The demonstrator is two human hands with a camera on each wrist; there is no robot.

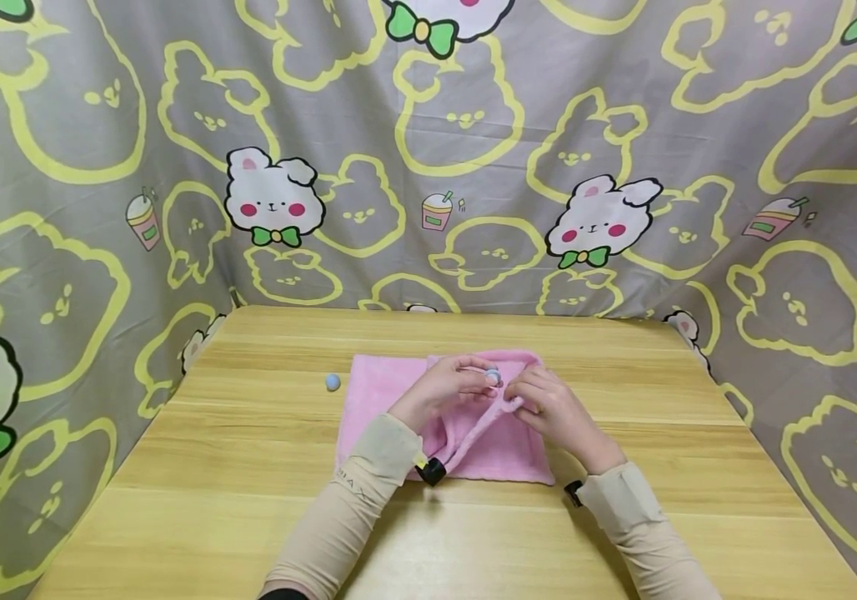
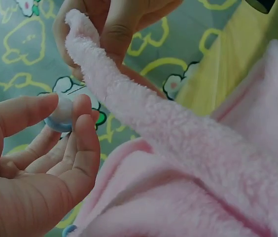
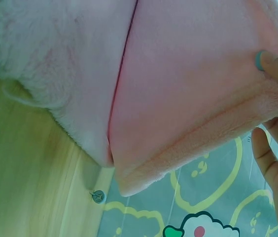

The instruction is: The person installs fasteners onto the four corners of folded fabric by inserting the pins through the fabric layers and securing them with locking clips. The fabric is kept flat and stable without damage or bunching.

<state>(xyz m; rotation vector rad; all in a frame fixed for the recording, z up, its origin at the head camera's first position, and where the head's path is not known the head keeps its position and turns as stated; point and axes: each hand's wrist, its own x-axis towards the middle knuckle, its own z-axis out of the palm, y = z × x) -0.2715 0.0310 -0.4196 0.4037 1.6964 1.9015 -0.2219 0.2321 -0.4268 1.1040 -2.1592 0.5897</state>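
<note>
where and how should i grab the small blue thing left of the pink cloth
Likely best pinched across its rounded sides from above: the small blue thing looks round and sits on the table, apart from the pink cloth on its right.

A rectangular, fuzzy pink plush cloth (image 1: 383, 385) is lying partly flat; one raised edge is being pinched by the right hand (image 1: 558, 407); a small, round, blue-and-whitish piece (image 2: 62, 116) is being pinched by the left hand (image 1: 445, 383), near that edge.

Grey bunny-print fabric (image 1: 477, 187) hangs behind a wooden table (image 1: 661, 375).
</note>
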